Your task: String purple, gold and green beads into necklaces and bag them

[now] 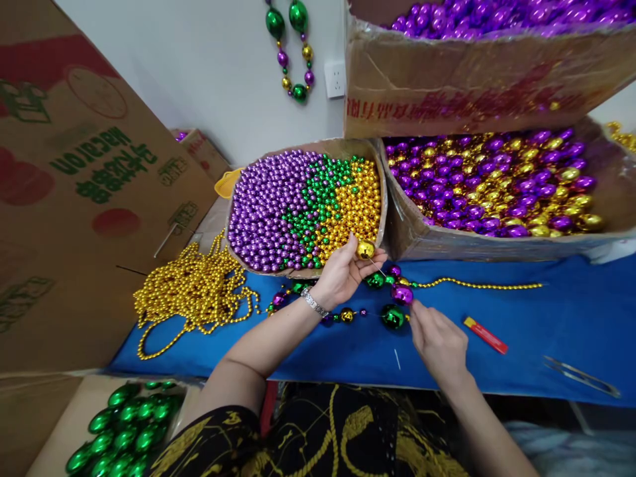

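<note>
My left hand (342, 273) holds a gold bead (366, 249) at its fingertips, just in front of the box of small purple, green and gold beads (304, 205). My right hand (437, 338) pinches a purple oval bead (401, 293) on a thin thread. Along that thread on the blue table (546, 318) lie a green bead (393, 317), a smaller gold bead (346, 315) and others. A thin strand of tiny gold beads (477, 285) runs off to the right.
A heap of gold bead strands (191, 291) lies at the left. A box of larger purple and gold beads (497, 182) stands at the right, another box (477, 66) above it. Green oval beads (124, 424) fill a carton below left. A red lighter (485, 334) and metal tweezers (581, 376) lie at the right.
</note>
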### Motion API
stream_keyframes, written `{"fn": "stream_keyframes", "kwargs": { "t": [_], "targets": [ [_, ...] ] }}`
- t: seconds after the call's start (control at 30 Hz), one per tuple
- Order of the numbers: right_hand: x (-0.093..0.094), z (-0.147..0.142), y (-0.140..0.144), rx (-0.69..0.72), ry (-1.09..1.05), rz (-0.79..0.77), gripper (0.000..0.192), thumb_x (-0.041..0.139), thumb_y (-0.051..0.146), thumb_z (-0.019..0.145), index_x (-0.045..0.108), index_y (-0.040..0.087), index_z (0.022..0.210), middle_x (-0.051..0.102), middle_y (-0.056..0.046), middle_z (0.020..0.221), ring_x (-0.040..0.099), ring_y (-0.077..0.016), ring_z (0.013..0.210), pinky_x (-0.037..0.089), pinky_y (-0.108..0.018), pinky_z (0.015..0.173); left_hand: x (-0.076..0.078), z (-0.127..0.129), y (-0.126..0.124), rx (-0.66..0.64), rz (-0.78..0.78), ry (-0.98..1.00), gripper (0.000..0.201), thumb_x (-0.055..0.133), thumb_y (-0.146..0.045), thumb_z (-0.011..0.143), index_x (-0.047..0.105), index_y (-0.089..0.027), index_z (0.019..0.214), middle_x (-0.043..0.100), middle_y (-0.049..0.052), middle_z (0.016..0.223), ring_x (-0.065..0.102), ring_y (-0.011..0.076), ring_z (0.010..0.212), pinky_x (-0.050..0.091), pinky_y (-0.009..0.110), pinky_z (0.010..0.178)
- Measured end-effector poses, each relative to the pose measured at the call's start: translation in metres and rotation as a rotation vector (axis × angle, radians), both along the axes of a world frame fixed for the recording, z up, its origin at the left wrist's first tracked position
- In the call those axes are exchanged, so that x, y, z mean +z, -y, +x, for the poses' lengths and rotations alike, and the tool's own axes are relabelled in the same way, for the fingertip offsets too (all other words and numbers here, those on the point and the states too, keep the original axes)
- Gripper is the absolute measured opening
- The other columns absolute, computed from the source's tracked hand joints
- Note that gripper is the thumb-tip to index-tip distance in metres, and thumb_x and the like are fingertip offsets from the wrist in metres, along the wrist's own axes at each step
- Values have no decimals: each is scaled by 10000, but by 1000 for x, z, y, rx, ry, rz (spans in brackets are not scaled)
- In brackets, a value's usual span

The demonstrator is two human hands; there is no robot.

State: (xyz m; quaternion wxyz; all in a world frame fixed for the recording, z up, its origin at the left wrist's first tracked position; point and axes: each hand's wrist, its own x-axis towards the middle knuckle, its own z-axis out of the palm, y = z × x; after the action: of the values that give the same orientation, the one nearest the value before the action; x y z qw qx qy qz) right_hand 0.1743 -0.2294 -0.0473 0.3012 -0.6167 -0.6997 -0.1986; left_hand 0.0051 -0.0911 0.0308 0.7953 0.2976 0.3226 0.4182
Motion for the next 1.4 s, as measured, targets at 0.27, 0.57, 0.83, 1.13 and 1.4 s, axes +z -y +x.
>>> {"fn": "stream_keyframes", "kwargs": {
  "t": [0.27, 0.57, 0.83, 1.13, 1.4],
  "targets": [
    [7, -13, -3, 1, -361, -144, 215, 459, 300, 981, 595, 166, 1079, 694, -34, 736, 647, -148, 600, 468, -243, 581, -12, 6, 17, -13, 174, 23, 396, 760, -458, 764, 653, -154, 993, 721, 103, 1020, 711, 183, 898, 546, 304, 816],
    [5, -12, -1, 37, -384, -77, 208, 469, 268, 967, 629, 181, 1066, 635, -95, 912, 653, -174, 791, 530, -279, 702, -27, 7, 22, 97, 228, -6, 384, 752, -477, 763, 673, -180, 993, 656, 16, 878, 647, 113, 784, 505, 266, 777],
    [-9, -9, -4, 153, -766, -327, 190, 554, 364, 935, 641, 198, 968, 696, -41, 842, 687, -151, 696, 557, -245, 645, -23, 6, 30, 105, 442, -163, 286, 737, -414, 793, 694, -202, 979, 634, 22, 834, 551, 88, 711, 448, 222, 688],
    [-21, -6, -5, 295, -1148, -392, 233, 630, 413, 875, 649, 183, 906, 697, -43, 738, 687, -167, 646, 578, -254, 599, 7, -38, 8, -39, 854, -595, 337, 517, -426, 934, 650, -222, 1167, 671, 111, 1162, 621, 204, 1056, 478, 344, 932],
    [-14, -1, -2, 253, -1106, -326, 183, 639, 375, 868, 647, 193, 893, 657, -27, 743, 666, -152, 644, 545, -240, 579, -9, -79, -115, -193, 1071, -1772, 257, 469, -84, 864, 693, -151, 971, 652, 149, 1051, 539, 271, 1048, 424, 375, 896]
  ]
}}
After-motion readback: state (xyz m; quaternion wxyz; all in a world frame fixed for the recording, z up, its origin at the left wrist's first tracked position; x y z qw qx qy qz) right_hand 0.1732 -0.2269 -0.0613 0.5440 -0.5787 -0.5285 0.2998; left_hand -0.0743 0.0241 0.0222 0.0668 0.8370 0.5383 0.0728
